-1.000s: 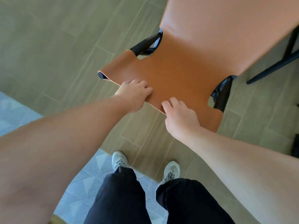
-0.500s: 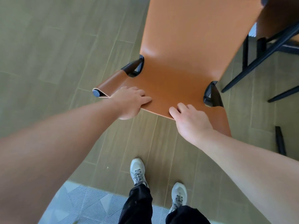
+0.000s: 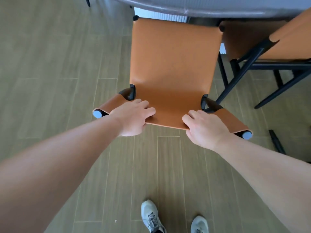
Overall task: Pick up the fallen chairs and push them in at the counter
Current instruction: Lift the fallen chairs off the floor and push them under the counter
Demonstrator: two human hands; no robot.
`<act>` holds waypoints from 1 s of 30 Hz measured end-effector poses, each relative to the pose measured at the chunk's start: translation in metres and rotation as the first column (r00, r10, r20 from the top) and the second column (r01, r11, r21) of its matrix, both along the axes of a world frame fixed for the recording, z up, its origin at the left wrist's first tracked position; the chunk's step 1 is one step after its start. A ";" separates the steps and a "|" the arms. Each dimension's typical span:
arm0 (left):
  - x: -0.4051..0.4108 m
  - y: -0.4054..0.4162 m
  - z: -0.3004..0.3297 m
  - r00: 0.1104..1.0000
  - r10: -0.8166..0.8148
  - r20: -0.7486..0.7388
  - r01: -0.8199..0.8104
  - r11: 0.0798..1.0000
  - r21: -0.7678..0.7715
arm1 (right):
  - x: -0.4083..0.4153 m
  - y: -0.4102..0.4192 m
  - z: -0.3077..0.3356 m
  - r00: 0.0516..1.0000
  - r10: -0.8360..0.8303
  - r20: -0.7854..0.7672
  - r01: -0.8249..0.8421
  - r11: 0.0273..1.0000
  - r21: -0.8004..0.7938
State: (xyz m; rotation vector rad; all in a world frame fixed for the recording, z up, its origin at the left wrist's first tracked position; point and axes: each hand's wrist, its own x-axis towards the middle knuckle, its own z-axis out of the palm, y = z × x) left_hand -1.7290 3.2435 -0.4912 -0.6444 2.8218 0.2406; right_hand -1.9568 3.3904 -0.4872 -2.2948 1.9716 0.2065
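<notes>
Left hand (image 3: 134,117) and right hand (image 3: 204,126) both grip the near backrest edge of the upright chair (image 3: 173,64), whose seat points straight away toward the counter (image 3: 210,9).

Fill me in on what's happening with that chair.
A person stands behind an upright orange chair, gripping the top edge of its backrest with the left hand and the right hand. The chair faces a grey counter, its front edge about at the counter's rim. A second orange chair stands close on the right, also at the counter.
</notes>
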 end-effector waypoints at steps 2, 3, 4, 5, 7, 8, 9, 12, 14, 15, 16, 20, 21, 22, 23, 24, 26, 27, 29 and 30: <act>-0.003 -0.004 0.003 1.000 -0.003 0.005 0.003 1.000 -0.002 | -0.002 -0.004 0.001 1.000 -0.005 -0.001 0.005 1.000 0.012; -0.004 -0.006 0.004 1.000 -0.002 0.010 0.002 1.000 -0.002 | -0.004 -0.005 0.002 1.000 -0.007 0.001 0.007 1.000 0.016; -0.005 -0.007 0.005 1.000 -0.002 0.017 0.003 1.000 -0.003 | -0.005 -0.007 0.003 1.000 -0.005 0.002 0.004 1.000 0.017; -0.006 -0.009 0.006 1.000 -0.003 0.025 0.003 1.000 -0.005 | -0.006 -0.009 0.003 1.000 0.001 0.002 -0.001 1.000 0.013; -0.010 -0.014 0.009 0.999 0.000 0.040 0.001 1.000 -0.011 | -0.010 -0.014 0.004 1.000 0.010 0.009 -0.010 1.000 -0.006; -0.013 -0.018 0.010 0.999 0.006 0.046 -0.005 1.000 -0.011 | -0.013 -0.018 0.005 1.000 0.011 0.016 -0.011 1.000 -0.014; -0.017 -0.022 0.012 0.999 0.017 0.050 -0.016 1.000 -0.006 | -0.016 -0.022 0.006 1.000 0.012 0.017 -0.012 1.000 -0.019; -0.029 -0.037 0.019 0.996 0.055 0.072 -0.056 0.998 0.005 | -0.028 -0.039 0.011 1.000 0.017 0.022 -0.016 0.999 -0.038; -0.038 -0.050 0.023 0.993 0.071 0.098 -0.073 0.997 0.009 | -0.037 -0.053 0.014 0.999 0.028 0.022 -0.028 0.999 -0.037; -0.043 -0.057 0.026 0.991 0.078 0.106 -0.079 0.997 0.014 | -0.043 -0.060 0.015 0.999 0.036 0.020 -0.035 0.999 -0.037; -0.049 -0.064 0.028 0.991 0.082 0.109 -0.084 0.996 0.017 | -0.049 -0.068 0.016 0.999 0.040 0.019 -0.039 0.998 -0.039; -0.071 -0.094 0.040 0.987 0.102 0.127 -0.104 0.995 0.006 | -0.071 -0.100 0.023 0.998 0.059 0.032 -0.058 0.997 -0.045; -0.077 -0.101 0.043 0.985 0.108 0.134 -0.109 0.994 0.004 | -0.076 -0.107 0.026 0.997 0.064 0.034 -0.062 0.997 -0.042; -0.082 -0.108 0.044 0.984 0.111 0.141 -0.113 0.994 0.003 | -0.081 -0.115 0.027 0.997 0.069 0.036 -0.067 0.997 -0.041; -0.087 -0.116 0.046 0.983 0.113 0.147 -0.115 0.993 0.004 | -0.086 -0.122 0.029 0.996 0.076 0.040 -0.074 0.996 -0.044; -0.091 -0.122 0.047 0.982 0.114 0.154 -0.116 0.993 0.006 | -0.090 -0.129 0.030 0.996 0.082 0.045 -0.080 0.996 -0.047; -0.098 -0.134 0.049 0.980 0.118 0.163 -0.121 0.993 0.010 | -0.098 -0.141 0.032 0.994 0.093 0.065 -0.090 0.994 -0.056; -0.101 -0.140 0.050 0.979 0.120 0.165 -0.123 0.992 0.010 | -0.102 -0.147 0.032 0.993 0.095 0.075 -0.090 0.994 -0.060; -0.107 -0.151 0.051 0.979 0.118 0.167 -0.120 0.993 0.004 | -0.109 -0.158 0.032 0.993 0.091 0.081 -0.085 0.994 -0.072; -0.109 -0.156 0.052 0.979 0.118 0.166 -0.121 0.993 0.004 | -0.112 -0.164 0.032 0.993 0.090 0.079 -0.084 0.993 -0.077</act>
